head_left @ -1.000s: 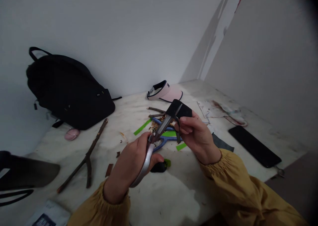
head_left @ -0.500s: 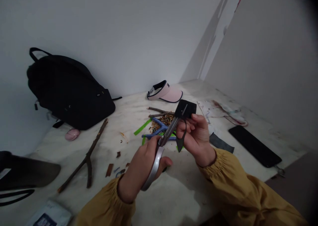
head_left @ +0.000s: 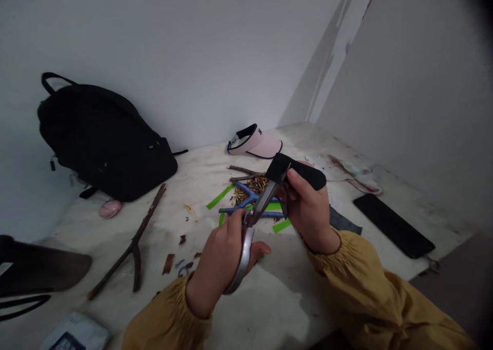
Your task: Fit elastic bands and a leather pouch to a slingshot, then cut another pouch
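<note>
My left hand [head_left: 221, 257] is closed round the handles of a pair of scissors [head_left: 264, 201], whose blades point up and to the right. A piece of black sheet material [head_left: 308, 173] lies at the blade tips, and my right hand [head_left: 310, 211] pinches it between thumb and fingers. Part of the piece hangs down behind the blades. Beneath them on the table are a blue forked stick [head_left: 246, 201], bright green strips [head_left: 220, 196] and a heap of small brown shavings [head_left: 259, 187]. A dark grey scrap [head_left: 344, 220] rests beside my right wrist.
A black backpack [head_left: 103, 139] leans on the wall at the left, near a pink rounded object [head_left: 110, 209] and a bare forked branch [head_left: 134, 242]. Behind my hands sits a pink visor [head_left: 258, 143]. A black phone [head_left: 393, 226] lies near the table's right edge.
My right hand has turned and shifted its grip, so the black piece now extends to the right over my fingers. The scissors stay at the piece, nearly in place.
</note>
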`<action>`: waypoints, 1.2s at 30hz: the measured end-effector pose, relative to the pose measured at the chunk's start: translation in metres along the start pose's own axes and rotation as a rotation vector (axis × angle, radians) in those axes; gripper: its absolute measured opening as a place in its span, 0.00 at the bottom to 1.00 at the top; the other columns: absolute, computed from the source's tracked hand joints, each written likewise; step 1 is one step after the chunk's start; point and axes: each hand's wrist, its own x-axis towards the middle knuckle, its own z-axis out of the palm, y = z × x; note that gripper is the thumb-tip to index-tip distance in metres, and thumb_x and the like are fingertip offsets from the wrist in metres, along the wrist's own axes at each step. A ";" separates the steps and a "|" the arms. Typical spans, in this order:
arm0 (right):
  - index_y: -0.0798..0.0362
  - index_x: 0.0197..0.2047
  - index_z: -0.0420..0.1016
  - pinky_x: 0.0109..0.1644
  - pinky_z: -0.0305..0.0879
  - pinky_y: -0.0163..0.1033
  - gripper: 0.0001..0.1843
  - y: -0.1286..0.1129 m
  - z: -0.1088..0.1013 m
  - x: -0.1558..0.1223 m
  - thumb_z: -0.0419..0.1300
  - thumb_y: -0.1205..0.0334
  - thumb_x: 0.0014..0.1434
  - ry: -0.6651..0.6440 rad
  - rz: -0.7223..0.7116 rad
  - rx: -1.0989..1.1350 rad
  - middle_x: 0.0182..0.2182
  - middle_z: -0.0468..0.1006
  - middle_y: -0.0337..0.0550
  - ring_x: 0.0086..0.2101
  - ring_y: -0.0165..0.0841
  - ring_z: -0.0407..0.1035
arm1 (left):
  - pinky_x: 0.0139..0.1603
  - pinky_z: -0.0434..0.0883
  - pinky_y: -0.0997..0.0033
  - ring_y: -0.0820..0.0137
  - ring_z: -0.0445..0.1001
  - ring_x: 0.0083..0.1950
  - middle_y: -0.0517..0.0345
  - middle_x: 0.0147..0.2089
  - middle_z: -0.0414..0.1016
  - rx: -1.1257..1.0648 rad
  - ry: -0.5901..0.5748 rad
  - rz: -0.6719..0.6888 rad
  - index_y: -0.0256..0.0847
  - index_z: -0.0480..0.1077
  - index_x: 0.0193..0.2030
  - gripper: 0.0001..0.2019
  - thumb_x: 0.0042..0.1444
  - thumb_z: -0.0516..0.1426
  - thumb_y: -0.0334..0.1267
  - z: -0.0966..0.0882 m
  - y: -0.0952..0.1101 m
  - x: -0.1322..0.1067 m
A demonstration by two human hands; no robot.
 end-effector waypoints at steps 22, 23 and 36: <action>0.54 0.20 0.63 0.16 0.46 0.26 0.16 0.001 0.004 -0.006 0.66 0.63 0.50 -0.001 0.047 0.041 0.13 0.57 0.28 0.14 0.18 0.49 | 0.29 0.78 0.62 0.57 0.81 0.32 0.42 0.36 0.80 0.157 0.254 0.076 0.34 0.60 0.51 0.34 0.58 0.38 0.65 0.013 0.005 -0.003; 0.54 0.20 0.62 0.16 0.46 0.26 0.16 0.001 0.004 -0.006 0.66 0.63 0.50 0.006 0.054 0.045 0.13 0.57 0.27 0.14 0.18 0.48 | 0.29 0.78 0.62 0.57 0.81 0.32 0.43 0.36 0.80 0.160 0.243 0.058 0.35 0.60 0.51 0.34 0.57 0.39 0.66 0.013 0.005 -0.003; 0.54 0.22 0.67 0.19 0.44 0.29 0.12 0.000 -0.004 -0.001 0.65 0.66 0.52 -0.013 0.034 -0.020 0.15 0.62 0.29 0.15 0.19 0.49 | 0.29 0.76 0.63 0.58 0.81 0.32 0.44 0.35 0.80 0.274 0.135 0.077 0.34 0.61 0.50 0.34 0.57 0.40 0.65 -0.003 -0.003 0.002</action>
